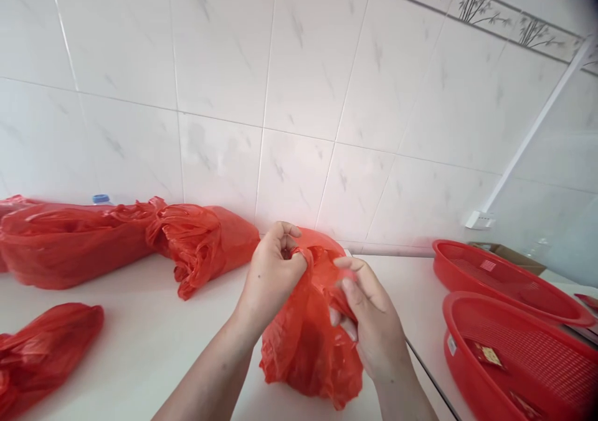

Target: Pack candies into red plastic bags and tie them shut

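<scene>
A crumpled red plastic bag (313, 352) stands on the white table in front of me, its upper part gathered between my hands. My left hand (278, 271) pinches the bag's rim on the left side. On the right, my right hand (367, 309) has its fingers curled round another part of the rim, slightly smeared by motion. The bag's mouth lies between the two hands. Whatever is inside the bag shows only as a darker shape through the thin plastic.
Full red bags (75, 246) line the wall at left, with another red bag (51, 346) nearer. A blue bottle cap (100, 199) shows behind them. At right are two red plastic baskets, one (455, 346) holding small packets (486, 354). Behind sits a cardboard box (514, 258).
</scene>
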A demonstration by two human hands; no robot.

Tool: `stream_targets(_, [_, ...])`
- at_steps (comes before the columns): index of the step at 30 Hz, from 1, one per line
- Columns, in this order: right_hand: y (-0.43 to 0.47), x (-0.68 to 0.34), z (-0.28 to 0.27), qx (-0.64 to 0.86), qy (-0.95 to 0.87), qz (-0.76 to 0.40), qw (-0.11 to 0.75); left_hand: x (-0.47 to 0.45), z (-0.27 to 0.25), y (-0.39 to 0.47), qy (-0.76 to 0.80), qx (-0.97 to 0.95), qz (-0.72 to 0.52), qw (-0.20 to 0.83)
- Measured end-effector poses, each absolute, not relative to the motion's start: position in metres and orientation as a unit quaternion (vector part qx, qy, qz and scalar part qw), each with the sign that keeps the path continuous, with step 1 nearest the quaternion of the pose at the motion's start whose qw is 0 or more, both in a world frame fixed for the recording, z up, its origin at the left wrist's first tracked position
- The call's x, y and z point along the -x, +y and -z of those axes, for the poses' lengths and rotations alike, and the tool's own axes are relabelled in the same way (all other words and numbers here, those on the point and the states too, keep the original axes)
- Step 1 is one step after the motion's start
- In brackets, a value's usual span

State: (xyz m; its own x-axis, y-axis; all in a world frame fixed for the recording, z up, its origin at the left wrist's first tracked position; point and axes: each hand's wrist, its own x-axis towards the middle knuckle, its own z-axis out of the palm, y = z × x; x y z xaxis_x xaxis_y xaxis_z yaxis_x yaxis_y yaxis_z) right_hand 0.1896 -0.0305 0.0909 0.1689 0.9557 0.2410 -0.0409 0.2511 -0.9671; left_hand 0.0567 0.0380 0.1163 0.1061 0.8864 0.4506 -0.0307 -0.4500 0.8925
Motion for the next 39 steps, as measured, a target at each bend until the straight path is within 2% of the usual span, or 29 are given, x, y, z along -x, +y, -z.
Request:
stream_targets(3, [-0.031,-0.184,-0.093,0.451,-0.544,-0.456,0.541,-0.066,-0.112,0.032,0.327,-0.646,-0.568,0.391])
stream_targets(5, [-0.026,-0.185,-0.092,0.452,-0.564,-0.463,0.512,-0.069,-0.109,0.025,0.272,-0.671,-0.545,0.423])
stream_targets(8, [-0.013,-0.193,-0.086,0.477,-0.525,-0.443,0.549,-0.064,-0.106,0.018,0.198,-0.704,-0.543,0.412])
stream_targets(11, [-0.003,-0.201,-0.078,0.487,-0.492,-0.434,0.577,-0.052,-0.105,0.019,0.232,-0.744,-0.564,0.271])
stream_targets(13, [0.0,-0.203,-0.075,0.476,-0.486,-0.432,0.592,-0.047,-0.105,0.023,0.242,-0.798,-0.505,0.222])
stream_targets(16, [0.001,-0.202,-0.072,0.455,-0.485,-0.44,0.603,-0.045,-0.102,0.03,0.229,-0.858,-0.41,0.209])
stream_targets(21, [0.002,-0.2,-0.068,0.492,-0.435,-0.441,0.612,-0.05,-0.095,0.036,0.245,-0.869,-0.39,0.182])
stream_targets(27, [-0.003,-0.208,-0.079,0.426,-0.533,-0.479,0.552,-0.045,-0.095,0.043,0.301,-0.835,-0.392,0.242])
stream_targets(31, [-0.006,-0.22,-0.08,0.368,-0.592,-0.497,0.517,-0.043,-0.094,0.045,0.287,-0.798,-0.401,0.347])
stream_targets(34, [-0.006,-0.225,-0.078,0.388,-0.612,-0.473,0.501,-0.045,-0.092,0.044,0.274,-0.785,-0.378,0.407])
stream_targets(39, [-0.004,-0.22,-0.077,0.475,-0.635,-0.376,0.479,-0.048,-0.092,0.043,0.32,-0.78,-0.368,0.392])
